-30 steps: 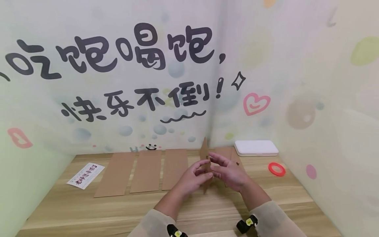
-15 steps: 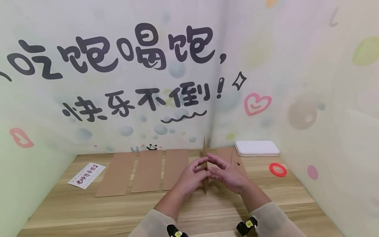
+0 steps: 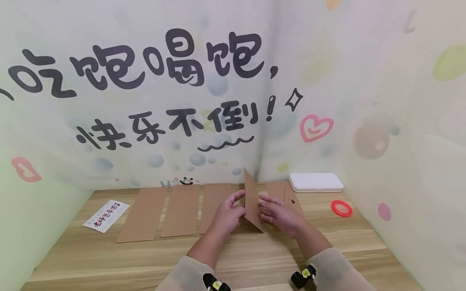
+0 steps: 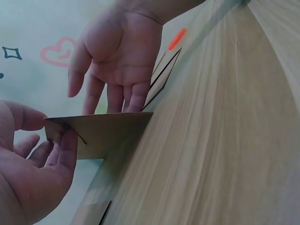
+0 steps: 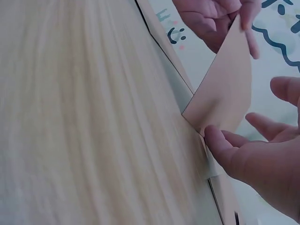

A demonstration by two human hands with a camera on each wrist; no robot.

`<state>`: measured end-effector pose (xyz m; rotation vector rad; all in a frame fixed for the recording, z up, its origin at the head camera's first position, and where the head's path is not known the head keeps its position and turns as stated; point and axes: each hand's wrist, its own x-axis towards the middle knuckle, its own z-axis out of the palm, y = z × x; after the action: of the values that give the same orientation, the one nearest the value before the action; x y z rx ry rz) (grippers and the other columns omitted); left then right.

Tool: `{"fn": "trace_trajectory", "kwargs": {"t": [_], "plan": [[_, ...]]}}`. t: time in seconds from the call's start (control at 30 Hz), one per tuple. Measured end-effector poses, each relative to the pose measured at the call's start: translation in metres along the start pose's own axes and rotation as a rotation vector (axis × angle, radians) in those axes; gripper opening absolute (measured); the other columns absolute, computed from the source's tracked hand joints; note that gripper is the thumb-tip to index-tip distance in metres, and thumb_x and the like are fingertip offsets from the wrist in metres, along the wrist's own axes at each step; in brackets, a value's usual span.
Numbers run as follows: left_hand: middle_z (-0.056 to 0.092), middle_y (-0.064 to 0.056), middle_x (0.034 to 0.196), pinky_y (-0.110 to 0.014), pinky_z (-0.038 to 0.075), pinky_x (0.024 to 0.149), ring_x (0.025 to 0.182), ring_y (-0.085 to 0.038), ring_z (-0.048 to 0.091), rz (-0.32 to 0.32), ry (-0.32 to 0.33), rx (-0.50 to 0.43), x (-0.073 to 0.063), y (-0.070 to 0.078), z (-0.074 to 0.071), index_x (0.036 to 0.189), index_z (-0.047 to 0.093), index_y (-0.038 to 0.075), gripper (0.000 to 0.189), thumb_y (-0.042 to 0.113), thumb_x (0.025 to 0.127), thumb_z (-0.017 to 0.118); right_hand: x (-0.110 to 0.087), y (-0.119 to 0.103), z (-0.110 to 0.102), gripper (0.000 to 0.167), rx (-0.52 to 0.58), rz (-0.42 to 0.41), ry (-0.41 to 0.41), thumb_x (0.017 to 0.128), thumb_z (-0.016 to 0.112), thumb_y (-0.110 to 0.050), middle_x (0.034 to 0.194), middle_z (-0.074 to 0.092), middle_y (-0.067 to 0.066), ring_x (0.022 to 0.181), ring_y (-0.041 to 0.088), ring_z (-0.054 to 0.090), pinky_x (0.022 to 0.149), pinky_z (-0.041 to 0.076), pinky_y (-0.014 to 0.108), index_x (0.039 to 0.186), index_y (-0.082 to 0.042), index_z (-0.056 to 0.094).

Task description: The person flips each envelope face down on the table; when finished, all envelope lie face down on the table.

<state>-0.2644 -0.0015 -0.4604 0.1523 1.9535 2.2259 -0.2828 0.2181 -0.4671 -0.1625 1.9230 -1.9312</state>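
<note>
A brown kraft card (image 3: 252, 204) stands on its long edge, tilted to the left, between my two hands. My left hand (image 3: 226, 213) pinches it by its upper edge; in the left wrist view the fingers (image 4: 68, 147) lie against the near face of the card (image 4: 105, 133). On the other side is my right hand (image 3: 283, 215), its fingers nearly straight. In the right wrist view its fingertips (image 5: 213, 133) touch the card's lower part, and the thumb stands away from it.
Several flat brown cards (image 3: 180, 212) lie in a row to the left, beside a white card with dark red writing (image 3: 106, 215). More brown card with a small black print (image 3: 276, 188) lies behind my right hand. A white case (image 3: 316, 182) and a red ring (image 3: 341, 208) are at right.
The card was upright and edge-on; now it leans left with its near end swung to the right. My left hand has shifted slightly left, and the hands are farther apart.
</note>
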Motion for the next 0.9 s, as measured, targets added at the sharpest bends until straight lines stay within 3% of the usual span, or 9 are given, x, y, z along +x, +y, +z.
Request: {"fn": "trace_trajectory", "kwargs": {"t": [0.2, 0.27, 0.4, 0.6, 0.73, 0.9], "plan": [[0.068, -0.023, 0.137, -0.021, 0.043, 0.058, 0.104, -0.02, 0.069, -0.017, 0.047, 0.044, -0.002, 0.001, -0.001, 0.157, 0.054, 0.013, 0.068, -0.006, 0.092, 0.064, 0.001, 0.0, -0.004, 0.061, 0.035, -0.007, 0.038, 0.115, 0.046, -0.023, 0.173, 0.029, 0.029, 0.163, 0.044, 0.028, 0.131, 0.031, 0.055, 0.167, 0.002, 0.026], [0.069, -0.022, 0.133, -0.021, 0.044, 0.06, 0.103, -0.02, 0.067, -0.021, 0.059, 0.058, -0.003, 0.001, -0.002, 0.157, 0.053, 0.013, 0.071, -0.008, 0.09, 0.064, 0.001, 0.0, -0.005, 0.061, 0.042, -0.009, 0.048, 0.114, 0.046, -0.022, 0.173, 0.028, 0.029, 0.163, 0.044, 0.026, 0.132, 0.029, 0.056, 0.167, 0.003, 0.026], [0.067, -0.024, 0.136, -0.026, 0.055, 0.073, 0.117, -0.029, 0.067, -0.015, 0.064, 0.108, -0.004, -0.001, -0.003, 0.158, 0.051, 0.009, 0.076, -0.012, 0.086, 0.064, 0.0, 0.0, -0.007, 0.061, 0.055, -0.031, 0.056, 0.114, 0.044, -0.019, 0.173, 0.025, 0.032, 0.163, 0.046, 0.023, 0.133, 0.026, 0.057, 0.166, 0.006, 0.023], [0.051, -0.022, 0.162, -0.035, 0.059, 0.099, 0.144, -0.041, 0.053, -0.014, 0.095, 0.187, -0.002, -0.005, -0.004, 0.16, 0.046, 0.002, 0.078, -0.008, 0.085, 0.063, 0.002, 0.001, -0.01, 0.061, 0.067, -0.048, 0.062, 0.114, 0.042, -0.015, 0.173, 0.022, 0.034, 0.163, 0.047, 0.022, 0.133, 0.024, 0.057, 0.166, 0.009, 0.021], [0.047, -0.02, 0.166, -0.05, 0.048, 0.121, 0.151, -0.042, 0.046, -0.036, 0.102, 0.24, -0.001, -0.008, -0.004, 0.16, 0.046, 0.001, 0.073, 0.001, 0.089, 0.063, 0.002, -0.001, -0.011, 0.061, 0.073, -0.047, 0.063, 0.115, 0.041, -0.015, 0.173, 0.021, 0.035, 0.164, 0.047, 0.021, 0.134, 0.023, 0.057, 0.166, 0.009, 0.019], [0.048, -0.022, 0.165, -0.058, 0.035, 0.129, 0.156, -0.042, 0.042, -0.076, 0.061, 0.314, -0.002, -0.009, -0.002, 0.159, 0.048, 0.004, 0.066, 0.012, 0.096, 0.064, 0.003, -0.001, -0.012, 0.061, 0.083, -0.044, 0.082, 0.114, 0.041, -0.014, 0.172, 0.023, 0.036, 0.163, 0.048, 0.023, 0.134, 0.024, 0.058, 0.166, 0.01, 0.019]]}}
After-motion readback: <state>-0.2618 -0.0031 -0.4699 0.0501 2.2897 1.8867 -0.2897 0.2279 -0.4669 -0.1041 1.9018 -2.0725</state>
